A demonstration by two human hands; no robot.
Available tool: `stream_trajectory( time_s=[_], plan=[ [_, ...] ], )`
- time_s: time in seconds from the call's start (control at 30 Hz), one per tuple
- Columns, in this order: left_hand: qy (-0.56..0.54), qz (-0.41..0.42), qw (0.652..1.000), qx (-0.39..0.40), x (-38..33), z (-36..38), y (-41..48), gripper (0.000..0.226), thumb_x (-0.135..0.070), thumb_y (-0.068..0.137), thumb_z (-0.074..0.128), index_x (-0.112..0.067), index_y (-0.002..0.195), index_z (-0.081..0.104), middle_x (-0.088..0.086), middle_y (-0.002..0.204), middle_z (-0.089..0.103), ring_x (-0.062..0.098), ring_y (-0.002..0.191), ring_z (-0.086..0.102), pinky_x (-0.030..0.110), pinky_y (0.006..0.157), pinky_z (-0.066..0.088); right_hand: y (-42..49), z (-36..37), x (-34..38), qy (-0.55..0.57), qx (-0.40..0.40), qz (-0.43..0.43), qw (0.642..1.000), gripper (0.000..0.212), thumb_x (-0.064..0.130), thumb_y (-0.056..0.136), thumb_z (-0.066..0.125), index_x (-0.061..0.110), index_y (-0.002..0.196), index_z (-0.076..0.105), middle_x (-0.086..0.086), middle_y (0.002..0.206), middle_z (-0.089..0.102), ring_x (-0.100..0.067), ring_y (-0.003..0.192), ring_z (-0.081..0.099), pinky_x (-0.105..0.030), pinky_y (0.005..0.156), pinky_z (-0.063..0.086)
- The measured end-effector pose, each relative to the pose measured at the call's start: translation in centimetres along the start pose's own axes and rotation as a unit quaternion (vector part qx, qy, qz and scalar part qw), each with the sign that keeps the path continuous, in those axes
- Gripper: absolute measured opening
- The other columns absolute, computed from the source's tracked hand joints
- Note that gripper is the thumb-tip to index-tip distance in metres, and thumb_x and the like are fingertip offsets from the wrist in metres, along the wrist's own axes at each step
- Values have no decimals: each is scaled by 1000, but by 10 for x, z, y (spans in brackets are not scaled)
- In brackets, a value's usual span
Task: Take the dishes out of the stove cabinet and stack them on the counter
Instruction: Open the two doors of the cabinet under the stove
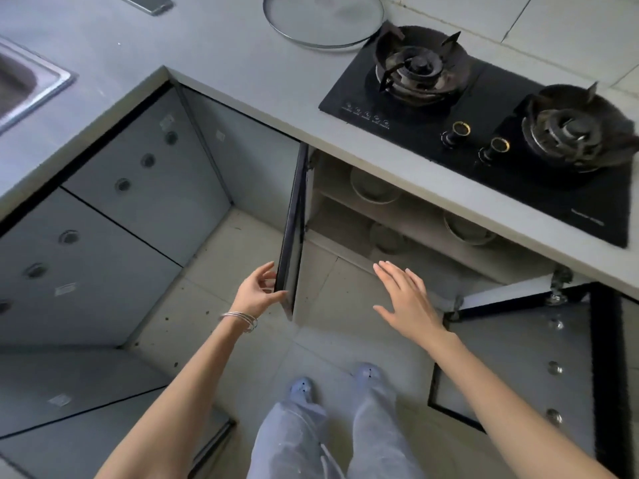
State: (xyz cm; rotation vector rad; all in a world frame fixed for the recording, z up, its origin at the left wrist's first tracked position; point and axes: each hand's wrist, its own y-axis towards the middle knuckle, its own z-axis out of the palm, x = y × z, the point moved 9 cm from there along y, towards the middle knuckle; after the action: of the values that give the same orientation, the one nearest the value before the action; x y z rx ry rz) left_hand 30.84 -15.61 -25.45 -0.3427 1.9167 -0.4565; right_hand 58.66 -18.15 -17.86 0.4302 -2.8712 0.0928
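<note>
Along the top and left, a grey L-shaped worktop (242,63), bearing a black stove (484,108) with two burners at the right, a steel sink (31,84) at the left edge, one glass lid (323,22) lying flat just beside the stove, and one phone (148,1) at the far edge

Under the stove, the stove cabinet (328,174), both of its doors swung out: left door (292,236) seen edge-on, right door (518,357) turned wide with its grey face toward the camera. Inside, one pale shelf (425,219) splitting the space into two levels

All dishes (375,188) inside the cabinet, in shadow, none on the worktop. Three pale round pieces countable: upper left bowl (373,193) and upper right bowl (466,231) on the shelf, well apart; lower bowl (387,236) beneath the shelf at the left. Off-white, plain, rims up; single pieces or stacks, impossible to tell

Left hand (257,288) gripping the lower outer edge of the left door, fingers curled on one face, thumb on the other. Right hand (404,295) flat, fingers straight and slightly spread, in the air before the opening, touching nothing

Two gold-ringed knobs (460,131) on the stove front; thin bangles (242,319) on the left wrist
</note>
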Motion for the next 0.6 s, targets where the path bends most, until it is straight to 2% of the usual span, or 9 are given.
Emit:
stream_trajectory(
  time_s=[0.13, 0.27, 0.33, 0.47, 0.6],
  plan=[
    [-84, -55, 994, 52, 6, 19, 2, 65, 7, 67, 75, -4, 124, 46, 14, 110, 58, 10, 77, 60, 11, 66, 50, -1, -8, 14, -6, -6, 8, 1000, 83, 23, 66, 81, 8, 138, 41, -9, 139, 48, -18, 130, 37, -38, 109, 20],
    [-64, -42, 997, 17, 5, 29, 6, 45, 4, 69, 72, -9, 105, 50, 13, 100, 60, 13, 69, 58, 10, 57, 48, 0, -17, 23, -8, -9, 5, 1000, 80, 22, 71, 77, 8, 140, 38, -9, 142, 44, -21, 132, 39, -41, 109, 21],
    [-28, -19, 999, 1, 2, 24, 5, 44, 1, 69, 73, -10, 106, 53, 11, 100, 60, 13, 69, 57, 12, 60, 47, 2, -20, 25, -12, -12, 6, 1000, 80, 23, 72, 77, 9, 140, 37, -8, 142, 44, -20, 132, 37, -40, 109, 20],
    [118, 88, 988, -39, -9, -5, 0, 60, -18, 62, 81, -18, 117, 55, -2, 100, 57, 13, 78, 58, 31, 73, 50, 6, -19, 32, -13, -5, 6, 1000, 80, 24, 74, 75, 10, 141, 35, -8, 143, 42, -18, 133, 34, -38, 109, 18],
    [234, 143, 958, -87, -18, -36, -3, 67, -30, 61, 80, -24, 123, 53, -5, 105, 57, 12, 89, 60, 32, 72, 48, 10, -15, 40, -2, 8, 6, 1000, 79, 27, 80, 70, 13, 145, 28, -5, 148, 34, -17, 137, 29, -36, 112, 12]
  ],
)
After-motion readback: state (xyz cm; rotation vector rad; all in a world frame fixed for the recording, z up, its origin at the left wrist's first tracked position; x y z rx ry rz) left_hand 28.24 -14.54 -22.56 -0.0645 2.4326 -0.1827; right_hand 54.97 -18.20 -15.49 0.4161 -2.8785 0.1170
